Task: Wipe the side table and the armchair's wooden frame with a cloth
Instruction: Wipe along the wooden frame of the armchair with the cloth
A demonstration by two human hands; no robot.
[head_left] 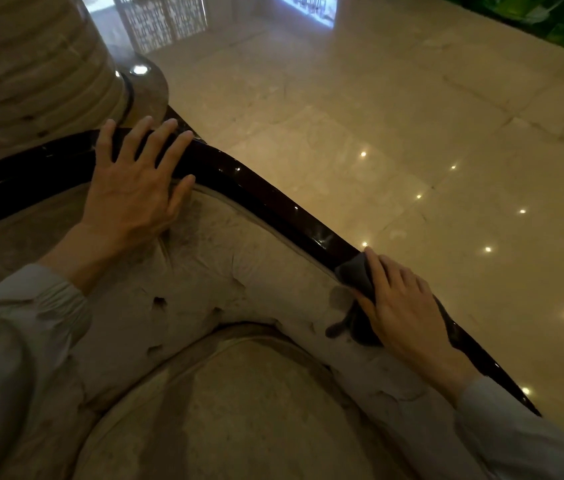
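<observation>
On the armchair's dark wooden frame [273,199], the right hand [402,306] presses a grey cloth [355,275], fingers curled over it; the left hand [135,188] rests flat, fingers spread. Frame-wiping seems underway; next, slide the cloth along the rail.

Between your left hand [131,188], lying flat with spread fingers across the dark wooden frame [273,199], and your right hand [402,306], pressing the grey cloth [355,271] onto the same rail, you have a bare run of frame with nothing on it. Beyond the rail the polished floor [412,116] lies open to your right and ahead. On your left, past the left hand's fingertips, the ribbed stone column [31,64] and its base ring [149,88] stand just beside the frame and crowd that end. Inside the rail, the tufted upholstery [221,271] rises close against the wood.
</observation>
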